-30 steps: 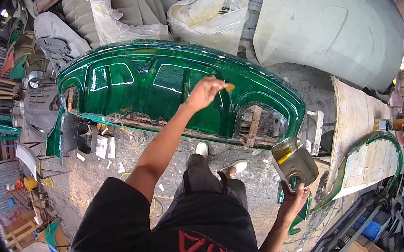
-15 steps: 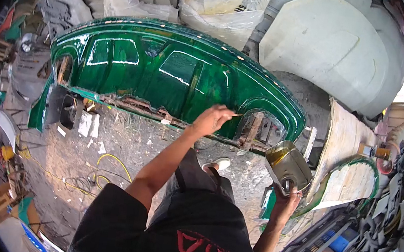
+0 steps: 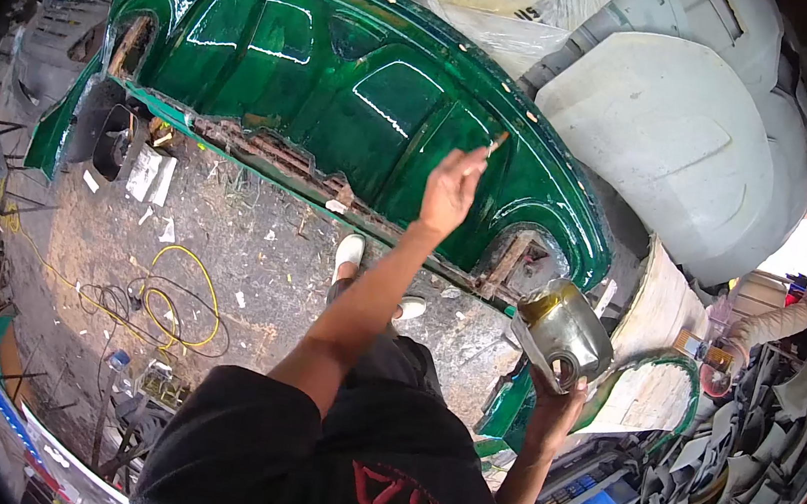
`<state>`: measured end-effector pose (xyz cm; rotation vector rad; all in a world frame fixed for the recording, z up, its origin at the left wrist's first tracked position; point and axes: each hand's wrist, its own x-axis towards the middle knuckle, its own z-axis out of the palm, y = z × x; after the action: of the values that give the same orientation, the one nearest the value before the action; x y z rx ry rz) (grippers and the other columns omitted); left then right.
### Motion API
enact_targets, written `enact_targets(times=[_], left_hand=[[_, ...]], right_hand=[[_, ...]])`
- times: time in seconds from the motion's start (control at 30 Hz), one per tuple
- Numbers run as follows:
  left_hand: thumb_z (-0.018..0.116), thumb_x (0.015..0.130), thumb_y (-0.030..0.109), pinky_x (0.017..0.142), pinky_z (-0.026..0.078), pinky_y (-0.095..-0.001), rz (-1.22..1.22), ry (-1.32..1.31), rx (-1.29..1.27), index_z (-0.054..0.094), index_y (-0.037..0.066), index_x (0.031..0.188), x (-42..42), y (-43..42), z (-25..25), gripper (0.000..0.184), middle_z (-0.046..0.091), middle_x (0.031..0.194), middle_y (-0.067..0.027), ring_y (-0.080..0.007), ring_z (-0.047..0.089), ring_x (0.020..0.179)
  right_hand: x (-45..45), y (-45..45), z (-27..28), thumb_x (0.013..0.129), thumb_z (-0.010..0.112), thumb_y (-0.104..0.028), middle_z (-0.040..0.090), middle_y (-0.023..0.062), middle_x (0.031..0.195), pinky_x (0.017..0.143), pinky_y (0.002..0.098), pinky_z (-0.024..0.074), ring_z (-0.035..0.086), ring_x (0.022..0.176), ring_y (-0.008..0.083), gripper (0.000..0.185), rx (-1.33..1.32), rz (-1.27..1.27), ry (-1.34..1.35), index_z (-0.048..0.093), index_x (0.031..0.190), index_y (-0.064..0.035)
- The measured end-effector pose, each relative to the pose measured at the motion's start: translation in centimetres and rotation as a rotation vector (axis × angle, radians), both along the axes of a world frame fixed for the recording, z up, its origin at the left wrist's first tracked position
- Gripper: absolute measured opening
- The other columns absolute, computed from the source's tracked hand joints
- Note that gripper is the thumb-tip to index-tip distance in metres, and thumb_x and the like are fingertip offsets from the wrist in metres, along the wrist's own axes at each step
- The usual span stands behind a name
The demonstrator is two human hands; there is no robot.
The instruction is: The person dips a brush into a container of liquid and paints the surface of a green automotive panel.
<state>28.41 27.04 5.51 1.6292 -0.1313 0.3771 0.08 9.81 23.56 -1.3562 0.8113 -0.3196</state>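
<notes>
Holding a small brush (image 3: 495, 144) in one hand and a cut-open metal can (image 3: 579, 336) in the other, big green panel out front

So the left hand (image 3: 450, 192) reaches well out over the right half of the curved green panel (image 3: 341, 103); its fingers are pinched closed on the brush, with the orange-brown tip pointing up and away from the body; can't tell from this angle whether the tip touches the surface or is just above it. The right hand (image 3: 558, 407) is down by the panel's lower right corner, gripping the can from below, fingers close to its round opening; the can is tilted, and there's amber liquid (image 3: 544, 310) pooled in the far left part.

The panel lies wide across the view, super glossy, with bright reflections along its raised outlines; the bottom edge is ragged and brownish, and there's a cutout near each end. Behind it there's plastic wrap (image 3: 488, 11) and, to the right, a large pale panel (image 3: 660, 132); a rounded piece with a green edge (image 3: 693, 393) sits just right of the can. Down on the scuffed floor (image 3: 264, 235) there's a looped yellow cord (image 3: 217, 302), plus white scraps (image 3: 149, 173) to the left, near the panel; light-coloured shoes (image 3: 350, 251) peek out beside the left forearm.
</notes>
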Motion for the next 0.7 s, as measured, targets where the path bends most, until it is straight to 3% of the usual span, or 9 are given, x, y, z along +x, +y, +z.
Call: enact_targets(times=[0.13,0.27,0.33,0.4,0.43,0.47,0.53,0.6,0.7], left_hand=[[0.060,0.092,0.007,0.062,0.048,-0.0426,-0.032,0.121,-0.020,0.066,0.002,0.111,-3.3,-2.9,-2.3,0.020,0.059,0.085,-0.0204,-0.0393,0.060,0.074],[0.057,0.093,0.007,0.067,0.050,-0.0442,-0.069,0.143,0.060,0.066,-0.001,0.104,-6.3,-3.4,-4.5,0.016,0.063,0.089,-0.0218,-0.0404,0.061,0.075],[0.058,0.093,0.005,0.069,0.053,-0.0402,-0.043,0.089,0.110,0.069,0.000,0.101,-6.8,-3.3,-5.1,0.015,0.068,0.089,-0.0210,-0.0359,0.065,0.077],[0.056,0.094,0.010,0.073,0.053,-0.0403,-0.203,0.236,0.142,0.069,0.000,0.096,-6.8,-2.6,-5.4,0.016,0.069,0.090,-0.0202,-0.0380,0.065,0.079],[0.054,0.096,0.015,0.062,0.053,-0.0386,-0.075,0.064,0.139,0.067,-0.001,0.094,-5.7,-2.8,-5.4,0.021,0.069,0.084,-0.0196,-0.0322,0.066,0.067],[0.054,0.096,0.015,0.062,0.053,-0.0386,-0.075,0.065,0.143,0.067,-0.001,0.094,-4.6,-2.8,-5.4,0.021,0.069,0.084,-0.0196,-0.0322,0.066,0.067],[0.051,0.098,0.019,0.048,0.049,-0.0323,-0.293,0.478,-0.049,0.067,-0.002,0.094,-2.3,-2.4,-3.8,0.026,0.068,0.079,-0.0156,-0.0203,0.064,0.054],[0.052,0.098,0.021,0.041,0.043,-0.0246,-0.160,0.570,-0.413,0.067,-0.002,0.097,-1.0,-2.6,-2.7,0.028,0.067,0.077,-0.0103,-0.0101,0.059,0.049],[0.054,0.099,0.030,0.041,0.042,-0.0225,-0.048,0.554,-0.641,0.066,-0.002,0.107,-0.9,-2.3,-1.8,0.035,0.067,0.083,-0.0075,-0.0085,0.057,0.051]], right_hand=[[0.4,0.6,0.0,0.095,0.057,-0.044,0.055,0.0185,0.124,0.092,0.0536,0.0549,0.062,0.107,0.0373,0.063,-0.024,0.010,-0.025,0.041,0.135,0.0014],[0.3,0.6,0.0,0.095,0.057,-0.044,0.056,0.0192,0.125,0.092,0.0525,0.0547,0.061,0.109,0.0371,0.063,-0.011,-0.004,-0.014,0.042,0.135,0.0024],[0.3,0.6,0.1,0.096,0.057,-0.044,0.056,0.0192,0.125,0.093,0.0522,0.0547,0.061,0.109,0.0370,0.063,-0.002,-0.002,-0.019,0.042,0.135,0.0027],[0.4,0.7,0.1,0.096,0.056,-0.044,0.056,0.0193,0.123,0.093,0.0519,0.0547,0.061,0.108,0.0370,0.062,-0.033,-0.027,-0.014,0.041,0.135,0.0029],[0.3,0.7,0.1,0.096,0.056,-0.044,0.056,0.0193,0.123,0.093,0.0519,0.0547,0.061,0.108,0.0370,0.062,-0.029,-0.028,-0.013,0.041,0.135,0.0029],[0.3,0.4,0.0,0.096,0.056,-0.043,0.057,0.0194,0.123,0.092,0.0515,0.0548,0.061,0.108,0.0370,0.062,-0.015,-0.001,-0.016,0.042,0.135,0.0031],[0.1,0.3,-0.1,0.096,0.055,-0.043,0.057,0.0196,0.123,0.092,0.0511,0.0549,0.061,0.108,0.0370,0.062,-0.001,0.027,-0.018,0.042,0.134,0.0033],[0.2,0.1,-0.2,0.096,0.056,-0.043,0.057,0.0194,0.124,0.092,0.0506,0.0547,0.061,0.109,0.0369,0.061,-0.004,0.030,-0.022,0.042,0.134,0.0031],[0.3,0.2,0.0,0.095,0.056,-0.042,0.057,0.0190,0.123,0.092,0.0506,0.0546,0.060,0.110,0.0371,0.060,0.005,0.022,-0.016,0.043,0.134,0.0025]])
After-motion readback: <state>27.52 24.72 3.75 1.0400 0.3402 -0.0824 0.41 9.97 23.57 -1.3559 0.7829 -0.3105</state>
